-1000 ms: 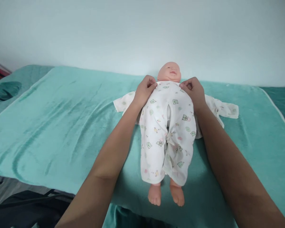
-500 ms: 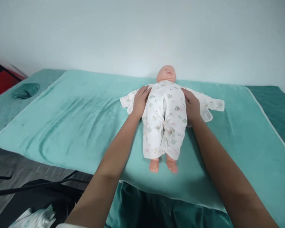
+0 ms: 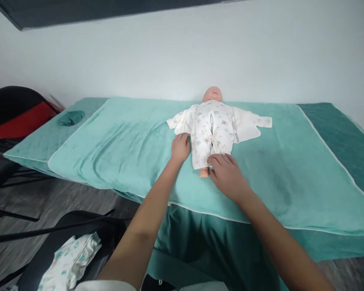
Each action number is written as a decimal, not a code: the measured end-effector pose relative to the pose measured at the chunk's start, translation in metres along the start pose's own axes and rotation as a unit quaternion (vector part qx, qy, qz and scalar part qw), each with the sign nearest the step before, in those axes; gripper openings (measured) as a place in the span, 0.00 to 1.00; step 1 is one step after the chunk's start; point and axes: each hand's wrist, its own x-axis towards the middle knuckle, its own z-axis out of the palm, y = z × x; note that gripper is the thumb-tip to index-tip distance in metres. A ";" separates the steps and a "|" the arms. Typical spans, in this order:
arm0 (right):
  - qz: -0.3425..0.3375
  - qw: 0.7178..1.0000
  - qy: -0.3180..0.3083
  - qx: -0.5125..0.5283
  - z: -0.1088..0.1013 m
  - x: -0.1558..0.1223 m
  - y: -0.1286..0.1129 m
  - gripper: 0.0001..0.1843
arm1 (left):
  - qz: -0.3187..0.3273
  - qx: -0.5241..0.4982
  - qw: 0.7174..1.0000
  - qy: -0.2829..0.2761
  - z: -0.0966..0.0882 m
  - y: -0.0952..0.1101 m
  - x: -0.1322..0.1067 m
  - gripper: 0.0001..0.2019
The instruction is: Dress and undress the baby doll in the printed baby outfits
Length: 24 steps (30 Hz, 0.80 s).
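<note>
A baby doll (image 3: 212,93) lies face up on a green cover, its head toward the wall. It wears patterned white trousers (image 3: 202,139) and a white long-sleeved top (image 3: 245,123) spread out to both sides. My left hand (image 3: 180,148) rests on the cover beside the trousers, fingers stretched out near the top's lower edge. At the cuff of the trouser leg on the right, my right hand (image 3: 227,176) has its fingers bent over the fabric and its thumb below. It hides that foot, while the other foot (image 3: 204,173) shows.
The green cover (image 3: 133,149) lies over a long bed against a white wall. A face hole (image 3: 71,118) is at the bed's left end. At lower left, a black chair (image 3: 33,270) holds a folded printed cloth (image 3: 71,258). Another chair (image 3: 21,117) has a red patch.
Both hands have moved from the doll's waist toward its feet, the right one down to the trouser cuff. The view has shifted back, showing more of the chairs.
</note>
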 end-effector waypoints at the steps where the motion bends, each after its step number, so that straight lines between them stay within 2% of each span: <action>1: 0.014 0.999 -0.001 -0.035 0.002 0.000 -0.005 0.08 | -0.006 0.006 1.000 -0.008 -0.002 0.001 -0.001 0.19; 4: 0.032 0.995 0.007 -0.092 0.010 0.005 -0.011 0.07 | -0.024 0.022 0.999 -0.022 -0.004 0.005 0.000 0.19; 8: 0.018 0.995 0.023 -0.093 0.018 0.010 -0.007 0.08 | -0.033 0.036 0.999 -0.022 -0.005 0.007 0.002 0.18; 16: -0.053 0.997 0.058 -0.022 -0.001 0.007 -0.030 0.07 | -0.040 0.072 0.996 -0.021 -0.003 0.008 0.007 0.15; 21: -0.035 0.999 0.034 0.020 -0.004 0.006 -0.024 0.05 | -0.045 0.088 0.995 -0.018 -0.001 0.007 0.011 0.14; 24: -0.003 1.000 0.027 0.012 0.002 -0.003 -0.016 0.09 | -0.044 0.091 0.995 -0.020 0.000 0.007 0.012 0.14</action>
